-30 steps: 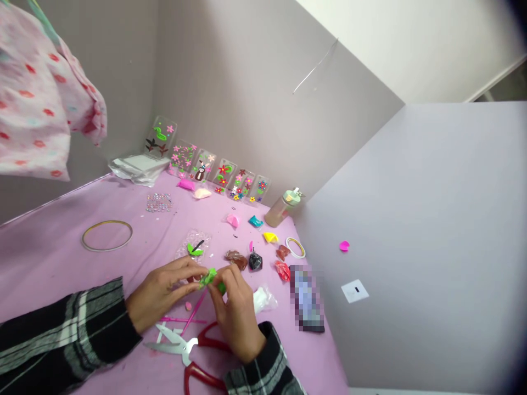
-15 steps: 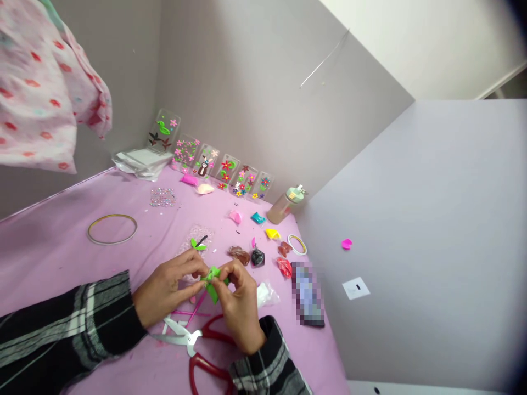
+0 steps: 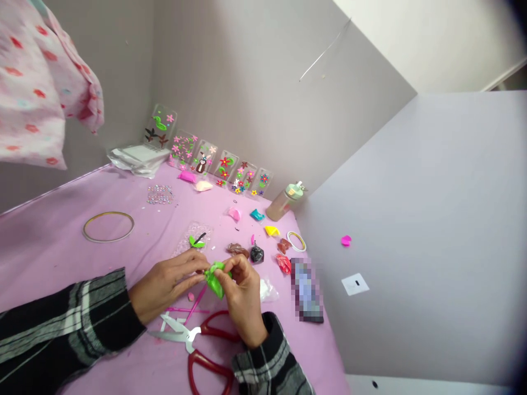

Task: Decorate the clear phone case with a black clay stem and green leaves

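Observation:
Both hands meet over the pink table (image 3: 61,258) on a small bag of bright green clay (image 3: 214,280). My left hand (image 3: 171,282) pinches its upper left edge with thumb and fingertips. My right hand (image 3: 242,296) grips the bag from the right, fingers curled round it. Just beyond the hands lies a clear phone case (image 3: 193,240) with green clay leaves and a dark stem on it. Red-handled scissors (image 3: 197,345) lie open below my hands, beside thin pink tools (image 3: 191,307).
Small bags of clay lie to the right: brown (image 3: 236,249), black (image 3: 256,253), red (image 3: 283,264), yellow (image 3: 272,231), teal (image 3: 257,215), white (image 3: 267,289). Decorated cases (image 3: 224,166) lean on the back wall near a bottle (image 3: 284,202). A tape ring (image 3: 108,226) lies left.
The green clay bag now hangs lower and fuller between my fingers, and my hands have shifted slightly around it. Nothing else on the table has moved.

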A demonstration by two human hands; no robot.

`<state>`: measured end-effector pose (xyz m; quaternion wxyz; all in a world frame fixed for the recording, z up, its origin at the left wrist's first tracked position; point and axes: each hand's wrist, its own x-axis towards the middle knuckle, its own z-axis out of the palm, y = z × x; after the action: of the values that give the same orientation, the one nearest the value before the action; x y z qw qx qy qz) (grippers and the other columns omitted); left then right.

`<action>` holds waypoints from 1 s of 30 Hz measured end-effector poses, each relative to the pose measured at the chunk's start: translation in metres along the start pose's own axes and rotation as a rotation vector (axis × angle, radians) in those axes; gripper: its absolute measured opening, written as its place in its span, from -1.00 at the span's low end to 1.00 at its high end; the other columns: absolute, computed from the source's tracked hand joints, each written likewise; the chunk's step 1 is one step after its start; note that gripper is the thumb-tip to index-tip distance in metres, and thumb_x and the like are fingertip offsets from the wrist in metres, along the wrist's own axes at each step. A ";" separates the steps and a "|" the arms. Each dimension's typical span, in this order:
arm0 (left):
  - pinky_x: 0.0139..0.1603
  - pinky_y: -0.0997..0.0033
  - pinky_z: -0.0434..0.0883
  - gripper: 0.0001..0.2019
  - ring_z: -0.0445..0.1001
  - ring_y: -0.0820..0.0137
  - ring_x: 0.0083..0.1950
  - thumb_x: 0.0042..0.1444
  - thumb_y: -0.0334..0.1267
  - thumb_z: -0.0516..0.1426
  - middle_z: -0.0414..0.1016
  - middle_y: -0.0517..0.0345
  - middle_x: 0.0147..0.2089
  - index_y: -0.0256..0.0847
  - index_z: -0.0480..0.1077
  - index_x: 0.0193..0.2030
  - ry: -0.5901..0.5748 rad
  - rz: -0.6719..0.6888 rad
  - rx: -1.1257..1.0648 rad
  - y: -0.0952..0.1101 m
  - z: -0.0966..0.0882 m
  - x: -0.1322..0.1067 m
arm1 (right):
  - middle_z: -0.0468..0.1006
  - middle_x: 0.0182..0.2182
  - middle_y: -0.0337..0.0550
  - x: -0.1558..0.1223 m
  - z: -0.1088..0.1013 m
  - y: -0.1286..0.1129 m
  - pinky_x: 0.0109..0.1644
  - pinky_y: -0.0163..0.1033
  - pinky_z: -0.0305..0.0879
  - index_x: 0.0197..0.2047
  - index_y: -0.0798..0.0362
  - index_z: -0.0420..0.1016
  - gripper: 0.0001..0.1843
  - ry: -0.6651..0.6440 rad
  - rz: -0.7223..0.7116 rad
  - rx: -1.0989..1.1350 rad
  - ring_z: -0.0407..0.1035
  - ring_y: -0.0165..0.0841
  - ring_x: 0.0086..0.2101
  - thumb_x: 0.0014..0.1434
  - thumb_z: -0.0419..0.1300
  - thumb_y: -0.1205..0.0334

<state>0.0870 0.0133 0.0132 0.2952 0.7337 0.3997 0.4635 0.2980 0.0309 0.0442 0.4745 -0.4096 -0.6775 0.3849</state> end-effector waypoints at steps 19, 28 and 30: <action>0.33 0.33 0.46 -0.72 0.60 0.24 0.26 0.49 -0.24 0.03 0.62 0.09 0.24 -0.03 0.51 0.18 -0.027 -0.073 0.002 0.015 0.005 -0.007 | 0.47 -0.36 -0.29 -0.001 -0.001 -0.015 -0.22 -0.27 0.36 -0.26 -0.08 0.35 -0.77 0.076 -0.264 -0.160 0.40 -0.34 -0.34 0.42 0.21 0.41; -0.16 0.41 0.39 -0.88 0.52 0.34 -0.22 0.28 -0.19 0.21 0.53 0.28 -0.26 -0.08 0.51 -0.29 -0.128 -0.178 0.010 0.012 -0.007 0.004 | 0.47 -0.37 -0.32 -0.007 0.007 -0.016 -0.27 -0.33 0.32 -0.25 -0.08 0.38 -0.78 -0.042 -0.294 -0.201 0.41 -0.39 -0.39 0.38 0.20 0.45; -0.18 0.42 0.37 -0.89 0.50 0.36 -0.24 0.25 -0.21 0.21 0.49 0.29 -0.28 -0.09 0.49 -0.31 -0.097 -0.178 -0.003 0.015 -0.008 0.005 | 0.46 -0.37 -0.32 -0.007 0.007 -0.016 -0.28 -0.32 0.31 -0.26 -0.08 0.37 -0.78 -0.041 -0.296 -0.200 0.40 -0.39 -0.39 0.39 0.21 0.43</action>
<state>0.0859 0.0108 0.0301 0.3552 0.7163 0.4481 0.4000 0.2894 0.0178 0.0548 0.4689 -0.3425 -0.7748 0.2501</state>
